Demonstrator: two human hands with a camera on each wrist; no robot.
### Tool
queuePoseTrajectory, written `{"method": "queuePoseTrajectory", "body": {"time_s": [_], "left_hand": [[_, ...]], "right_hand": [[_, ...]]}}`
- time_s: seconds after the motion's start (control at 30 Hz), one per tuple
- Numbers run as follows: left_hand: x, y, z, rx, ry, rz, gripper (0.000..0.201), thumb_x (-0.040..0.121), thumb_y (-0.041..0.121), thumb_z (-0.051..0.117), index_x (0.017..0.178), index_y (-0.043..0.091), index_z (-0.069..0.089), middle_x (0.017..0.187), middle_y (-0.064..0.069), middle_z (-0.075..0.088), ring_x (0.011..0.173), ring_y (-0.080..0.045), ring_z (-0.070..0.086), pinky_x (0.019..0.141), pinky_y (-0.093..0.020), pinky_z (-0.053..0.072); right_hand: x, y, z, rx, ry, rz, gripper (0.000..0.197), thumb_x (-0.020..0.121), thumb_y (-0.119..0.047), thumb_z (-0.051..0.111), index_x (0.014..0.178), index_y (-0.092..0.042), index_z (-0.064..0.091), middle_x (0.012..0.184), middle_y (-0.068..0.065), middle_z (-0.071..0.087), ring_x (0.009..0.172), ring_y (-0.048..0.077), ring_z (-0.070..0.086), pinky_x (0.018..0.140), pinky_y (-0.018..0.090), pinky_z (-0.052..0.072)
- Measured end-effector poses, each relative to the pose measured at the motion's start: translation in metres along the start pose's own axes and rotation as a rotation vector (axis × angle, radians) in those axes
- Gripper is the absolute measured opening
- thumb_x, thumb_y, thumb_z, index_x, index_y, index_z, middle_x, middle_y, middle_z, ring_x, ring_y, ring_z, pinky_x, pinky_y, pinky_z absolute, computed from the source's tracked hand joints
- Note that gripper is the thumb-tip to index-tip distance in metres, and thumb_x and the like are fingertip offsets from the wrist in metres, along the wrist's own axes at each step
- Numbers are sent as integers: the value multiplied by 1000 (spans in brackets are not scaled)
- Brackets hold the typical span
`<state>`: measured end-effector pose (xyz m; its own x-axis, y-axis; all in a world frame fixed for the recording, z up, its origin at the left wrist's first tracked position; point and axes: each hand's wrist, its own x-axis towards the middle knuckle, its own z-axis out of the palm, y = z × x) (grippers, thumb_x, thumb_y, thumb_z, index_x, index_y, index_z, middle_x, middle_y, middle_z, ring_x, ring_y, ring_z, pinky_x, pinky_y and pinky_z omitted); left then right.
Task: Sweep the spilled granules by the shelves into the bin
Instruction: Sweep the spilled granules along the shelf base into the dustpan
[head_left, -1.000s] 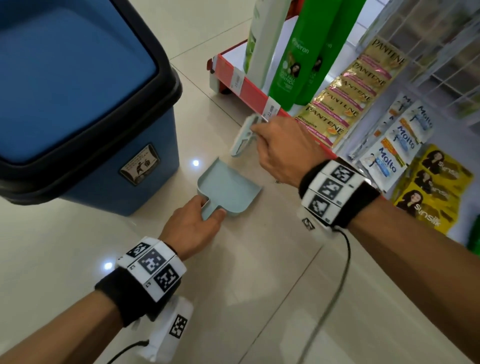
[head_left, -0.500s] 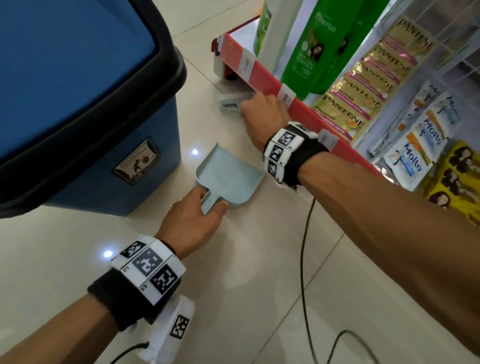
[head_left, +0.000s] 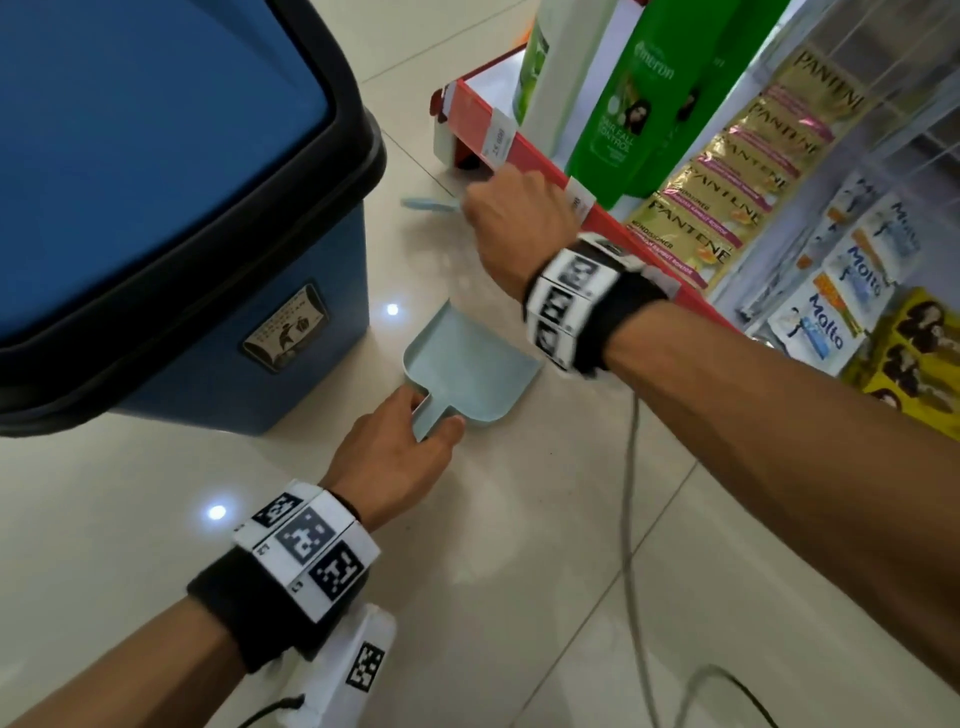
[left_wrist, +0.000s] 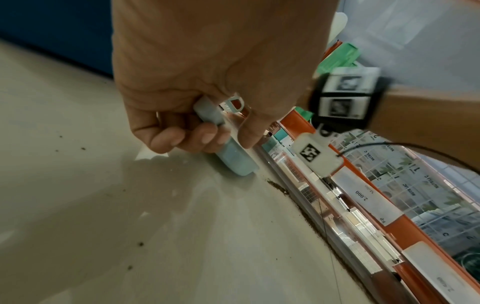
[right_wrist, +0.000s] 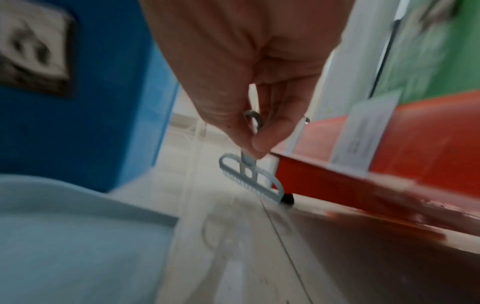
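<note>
My left hand grips the short handle of a pale blue dustpan that lies flat on the tiled floor beside the blue bin. Further ahead, my right hand pinches the thin handle of a small pale blue brush. Its head touches the floor by the foot of the red shelf edge. In the left wrist view, brown granules lie in a line along the shelf base, with a few scattered specks on the floor.
The bin has a black rim and a closed blue lid, close on the left. Green shampoo bottles stand on the low shelf, and sachet strips hang to the right. A cable trails from my right wrist across the floor.
My right hand has carried the brush forward and to the left along the shelf edge, down to the floor near the shelf's corner. The left hand and dustpan have stayed put.
</note>
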<state>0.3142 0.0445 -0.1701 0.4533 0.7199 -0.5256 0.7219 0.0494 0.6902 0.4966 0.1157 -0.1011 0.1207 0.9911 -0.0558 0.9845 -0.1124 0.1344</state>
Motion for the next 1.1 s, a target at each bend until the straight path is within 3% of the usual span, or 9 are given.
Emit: {"method": "queuePoseTrajectory", "body": {"time_s": [0.1,0.23,0.33,0.5,0.67,0.77,0.87,0.97,1.1], "left_hand": [[-4,-1,0,5,-2,-3,37,91,51,51,120,28,52,104,5,65,89,-15,63,74,-33,51],[-10,-4,-3,5,-17,-4,36,93,48,51,122,27,52,110,5,65,93,-15,63,78,-32,50],[-15,-9,-3,14,-45,-21,39,94,44,50,128,25,52,121,4,63,105,-19,61,80,-29,46],[-24,-12,3,23,-74,-16,29,96,41,49,120,24,53,108,5,64,96,-16,60,80,-33,49],[-28,-7,5,34,-65,-10,30,96,42,49,121,25,52,106,2,62,90,-19,58,75,-33,45],[-30,-5,5,30,-45,-16,28,96,41,50,117,23,54,99,4,63,92,-21,61,74,-33,45],[-33,-6,5,25,-56,-34,37,95,41,50,127,22,52,114,1,65,101,-22,62,79,-31,45],[-33,-10,3,37,-67,-57,45,95,42,50,136,23,47,124,-2,63,106,-24,61,80,-29,43],[-28,-8,3,29,-75,-48,43,95,40,49,135,24,47,123,-4,63,104,-25,62,81,-30,46]], "right_hand": [[11,3,16,38,-108,46,30,100,-2,37,118,-1,61,109,19,62,102,36,64,70,36,42],[-37,36,22,69,-201,7,31,99,-6,38,118,-6,64,86,13,52,91,35,65,78,39,55],[-96,65,13,14,-310,-4,29,100,-9,43,116,-14,66,83,8,54,82,27,56,78,39,56],[-99,67,-9,119,-185,-2,28,98,-9,46,114,-12,69,85,17,64,78,30,62,73,35,52],[-34,21,-6,104,-54,-43,41,101,-10,36,132,-25,59,101,13,63,97,33,63,70,34,38],[-19,6,-2,103,-95,-33,44,100,-6,36,131,-26,60,109,13,63,102,35,63,74,37,43],[-40,21,2,64,-228,-87,46,96,-3,38,129,-25,62,111,17,63,104,38,64,81,41,49],[-81,53,4,-29,-314,-123,34,100,-15,44,126,-27,62,94,11,62,90,32,63,81,39,51],[-116,80,-4,-27,-316,-61,29,100,-25,50,124,-26,65,87,5,51,84,26,57,68,32,43]]}}
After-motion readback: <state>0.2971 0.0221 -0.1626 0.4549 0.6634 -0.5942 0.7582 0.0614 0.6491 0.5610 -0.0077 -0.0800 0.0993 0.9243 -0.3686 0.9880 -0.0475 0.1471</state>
